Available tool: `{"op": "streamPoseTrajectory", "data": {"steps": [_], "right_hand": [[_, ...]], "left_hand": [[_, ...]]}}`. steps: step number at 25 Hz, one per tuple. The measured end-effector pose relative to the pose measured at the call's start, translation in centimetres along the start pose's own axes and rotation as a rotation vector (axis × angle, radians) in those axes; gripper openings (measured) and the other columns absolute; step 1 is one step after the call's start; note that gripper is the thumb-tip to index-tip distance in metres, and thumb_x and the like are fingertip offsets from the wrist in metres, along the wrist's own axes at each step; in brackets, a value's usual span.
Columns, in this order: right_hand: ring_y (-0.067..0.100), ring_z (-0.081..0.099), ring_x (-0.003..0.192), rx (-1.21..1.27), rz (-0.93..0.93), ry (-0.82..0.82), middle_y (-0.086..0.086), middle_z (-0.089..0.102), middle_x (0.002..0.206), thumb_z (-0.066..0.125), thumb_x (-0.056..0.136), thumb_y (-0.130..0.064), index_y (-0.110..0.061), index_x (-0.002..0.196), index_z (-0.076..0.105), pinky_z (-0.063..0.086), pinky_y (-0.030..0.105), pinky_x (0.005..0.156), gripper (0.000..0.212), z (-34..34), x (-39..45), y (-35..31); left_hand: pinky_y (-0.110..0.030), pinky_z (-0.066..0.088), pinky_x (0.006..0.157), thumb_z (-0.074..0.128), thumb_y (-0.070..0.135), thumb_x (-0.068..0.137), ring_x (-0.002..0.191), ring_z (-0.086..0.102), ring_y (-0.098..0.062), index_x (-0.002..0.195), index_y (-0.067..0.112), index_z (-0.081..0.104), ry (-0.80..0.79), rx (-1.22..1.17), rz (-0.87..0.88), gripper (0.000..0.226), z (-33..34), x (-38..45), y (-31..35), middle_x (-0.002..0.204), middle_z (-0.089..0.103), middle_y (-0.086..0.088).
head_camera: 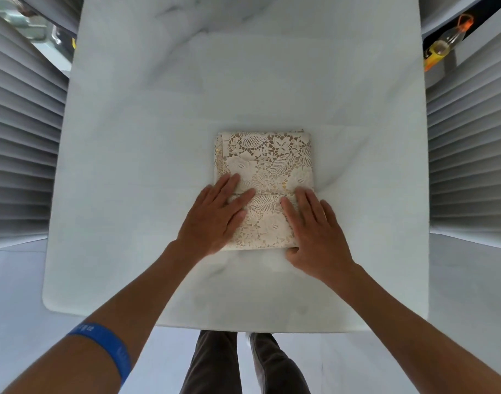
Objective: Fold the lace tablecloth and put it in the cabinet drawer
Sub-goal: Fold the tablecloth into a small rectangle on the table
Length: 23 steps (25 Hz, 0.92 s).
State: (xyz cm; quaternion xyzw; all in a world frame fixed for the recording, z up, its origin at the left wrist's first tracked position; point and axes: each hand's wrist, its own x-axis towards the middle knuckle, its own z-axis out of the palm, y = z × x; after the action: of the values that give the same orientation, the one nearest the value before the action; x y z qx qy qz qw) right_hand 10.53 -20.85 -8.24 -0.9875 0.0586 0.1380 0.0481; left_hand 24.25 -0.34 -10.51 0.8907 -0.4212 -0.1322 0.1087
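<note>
The cream lace tablecloth [265,160] lies folded into a small rectangle on the white marble table [158,137], near its middle. Its near half is folded over, with an edge running across under my fingertips. My left hand [215,217] lies flat on the cloth's near left part, fingers spread. My right hand [314,234] presses flat on the near right part, its thumb hooked at the cloth's near edge. No cabinet drawer is recognisable in view.
Ribbed grey panels [21,166] flank the table on both sides. A glass bottle with yellow liquid [442,46] sits on a ledge at the far right. My legs [215,365] stand at the table's near edge. A blue wristband [107,345] is on my left forearm.
</note>
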Motion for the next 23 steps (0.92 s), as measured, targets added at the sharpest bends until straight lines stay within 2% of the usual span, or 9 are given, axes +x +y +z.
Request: {"op": "streamPoseTrajectory", "data": {"steps": [3, 6, 9, 11, 12, 14, 16, 19, 23], "right_hand": [[0.040, 0.037, 0.137, -0.054, -0.065, 0.032, 0.024, 0.039, 0.148, 0.062, 0.068, -0.026, -0.009, 0.146, 0.036, 0.027, 0.052, 0.115, 0.084, -0.5, 0.2, 0.1], [0.029, 0.062, 0.108, 0.091, -0.101, 0.090, 0.010, 0.068, 0.116, 0.057, 0.063, -0.029, -0.013, 0.126, 0.055, 0.038, 0.039, 0.107, 0.065, -1.8, -1.1, 1.2], [0.011, 0.065, 0.074, 0.544, -0.006, -0.040, -0.012, 0.071, 0.083, 0.056, 0.061, -0.037, -0.032, 0.105, 0.061, 0.045, 0.020, 0.075, 0.044, -4.1, -1.0, 3.0], [0.005, 0.062, 0.066, 0.821, 0.077, -0.092, -0.014, 0.069, 0.077, 0.060, 0.063, -0.035, -0.033, 0.094, 0.064, 0.044, 0.018, 0.060, 0.031, -5.0, 0.8, 4.3], [0.005, 0.062, 0.066, 0.954, 0.111, -0.067, -0.012, 0.070, 0.077, 0.064, 0.066, -0.031, -0.031, 0.090, 0.066, 0.045, 0.019, 0.058, 0.024, -5.2, 2.0, 4.9], [0.006, 0.065, 0.072, 1.248, 0.217, 0.025, -0.008, 0.072, 0.078, 0.071, 0.074, -0.022, -0.025, 0.086, 0.070, 0.050, 0.021, 0.063, 0.012, -5.2, 4.2, 5.4], [0.011, 0.071, 0.084, 1.452, 0.361, 0.103, -0.005, 0.075, 0.087, 0.073, 0.082, -0.023, -0.022, 0.090, 0.071, 0.054, 0.029, 0.072, 0.008, -4.6, 5.6, 5.4], [0.009, 0.070, 0.095, 1.445, 0.443, 0.130, -0.007, 0.074, 0.102, 0.073, 0.085, -0.027, -0.024, 0.109, 0.063, 0.054, 0.030, 0.079, 0.026, -3.1, 5.8, 4.8], [-0.012, 0.061, 0.084, 0.993, 0.400, 0.224, -0.023, 0.064, 0.094, 0.056, 0.087, -0.056, -0.032, 0.111, 0.044, 0.047, 0.020, 0.068, 0.035, -3.1, 6.8, 3.9]], "left_hand": [[-0.043, 0.029, 0.116, 0.035, 0.036, 0.102, 0.148, 0.021, -0.021, 0.149, 0.030, 0.034, -0.012, -0.081, 0.063, 0.047, -1.1, -1.3, -0.8, 0.160, 0.026, -0.003], [-0.040, 0.029, 0.116, 0.043, 0.066, 0.089, 0.147, 0.020, -0.009, 0.148, 0.038, 0.033, -0.182, -0.272, 0.081, 0.065, -2.8, -2.6, -2.2, 0.160, 0.023, 0.010], [-0.026, 0.020, 0.116, 0.058, 0.084, 0.062, 0.142, 0.015, 0.008, 0.146, 0.053, 0.020, -0.429, -0.434, 0.032, 0.097, -4.2, -3.9, -3.8, 0.156, 0.014, 0.032], [-0.019, 0.020, 0.112, 0.069, 0.080, 0.054, 0.136, 0.020, 0.011, 0.144, 0.052, 0.022, -0.413, -0.378, 0.049, 0.105, -4.2, -3.7, -4.0, 0.151, 0.022, 0.034], [-0.020, 0.026, 0.110, 0.074, 0.073, 0.057, 0.131, 0.030, 0.009, 0.140, 0.050, 0.032, -0.366, -0.413, 0.000, 0.096, -4.0, -3.3, -4.0, 0.146, 0.034, 0.030], [-0.031, 0.045, 0.099, 0.075, 0.055, 0.073, 0.109, 0.056, 0.003, 0.118, 0.042, 0.058, -0.195, -0.687, -0.226, 0.051, -3.8, -1.7, -3.4, 0.121, 0.063, 0.019], [-0.029, 0.048, 0.082, 0.066, 0.047, 0.086, 0.087, 0.065, -0.003, 0.097, 0.024, 0.070, -0.067, -0.916, -0.440, 0.025, -3.7, 0.2, -2.9, 0.097, 0.074, 0.005], [-0.032, 0.045, 0.076, 0.059, 0.046, 0.092, 0.078, 0.064, -0.012, 0.079, 0.017, 0.064, -0.028, -0.962, -0.563, 0.033, -3.5, 1.8, -2.5, 0.086, 0.073, -0.002], [-0.035, 0.050, 0.090, 0.059, 0.052, 0.090, 0.096, 0.068, -0.011, 0.103, 0.026, 0.064, -0.070, -1.084, -0.558, 0.029, -3.5, 2.2, -2.4, 0.102, 0.073, 0.002]]}}
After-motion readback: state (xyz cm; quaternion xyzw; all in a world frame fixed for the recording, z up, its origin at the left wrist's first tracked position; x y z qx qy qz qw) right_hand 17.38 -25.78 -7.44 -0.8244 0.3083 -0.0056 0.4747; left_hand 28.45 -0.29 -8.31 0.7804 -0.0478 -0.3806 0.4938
